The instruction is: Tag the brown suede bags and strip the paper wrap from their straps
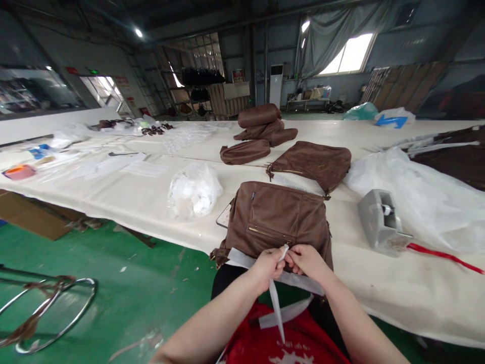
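A brown leather bag [278, 220] lies at the near edge of the white-covered table [151, 197], its zip pocket facing up. My left hand [268, 267] and my right hand [307, 260] meet at the bag's near edge, both pinched on a thin white strip [276, 303] that hangs down toward my lap. More white strip or paper [242, 259] wraps along the bag's lower edge.
A second brown bag [312, 163] lies behind the first, with several rolled brown bags [261, 126] farther back. A grey tape dispenser [381, 222] stands at right beside clear plastic sheeting [424, 197]. A crumpled plastic bag [194, 191] sits left. A metal ring frame [49, 308] lies on the green floor.
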`<control>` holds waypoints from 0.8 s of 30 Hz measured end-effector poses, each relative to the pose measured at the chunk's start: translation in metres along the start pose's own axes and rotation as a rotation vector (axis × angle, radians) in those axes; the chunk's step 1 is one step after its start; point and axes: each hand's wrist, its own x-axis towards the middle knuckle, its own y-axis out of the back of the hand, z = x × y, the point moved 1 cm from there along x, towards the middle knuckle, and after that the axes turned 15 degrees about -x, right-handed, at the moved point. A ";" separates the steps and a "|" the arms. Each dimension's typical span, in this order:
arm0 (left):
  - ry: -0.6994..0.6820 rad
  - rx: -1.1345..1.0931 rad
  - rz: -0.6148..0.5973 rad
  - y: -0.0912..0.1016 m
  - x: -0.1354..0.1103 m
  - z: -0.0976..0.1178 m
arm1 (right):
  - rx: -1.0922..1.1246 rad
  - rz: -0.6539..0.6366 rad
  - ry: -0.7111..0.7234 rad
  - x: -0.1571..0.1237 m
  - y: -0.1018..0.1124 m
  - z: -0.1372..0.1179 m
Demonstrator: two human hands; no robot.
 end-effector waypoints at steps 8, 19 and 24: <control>-0.620 1.029 0.112 -0.001 -0.016 0.005 | 0.029 0.142 0.048 -0.011 0.008 0.009; -0.628 1.630 0.098 -0.008 -0.024 -0.008 | -0.339 0.242 0.141 -0.012 0.014 -0.020; -0.668 1.514 0.150 -0.005 -0.030 -0.004 | -0.018 0.155 0.110 -0.021 0.000 -0.007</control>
